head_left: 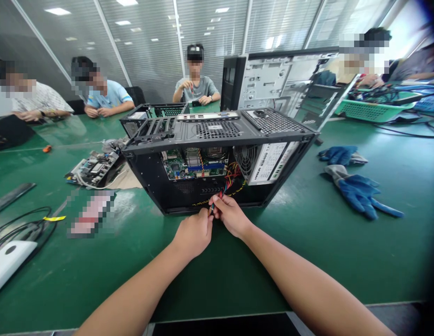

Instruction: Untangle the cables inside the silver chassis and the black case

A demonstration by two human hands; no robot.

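An open black computer case [146, 186] stands on the green table in front of me, its side panel off. Inside show a motherboard [192, 161] and a power supply [269, 165] with a fan and a white label. A bundle of coloured cables [231, 177] runs from near the power supply out over the case's lower edge. My right hand [231, 214] is closed in a pinch around the bundle. Close against it, my left hand [195, 233] is also closed on the cable end, whose connector is mostly hidden by fingers.
Blue work gloves [353, 186] lie right of the case. A loose circuit board assembly [94, 165] and black cables [24, 228] lie to the left. Behind stand another open case [266, 79] and a green basket [374, 109] of cables. Several people sit around the table.
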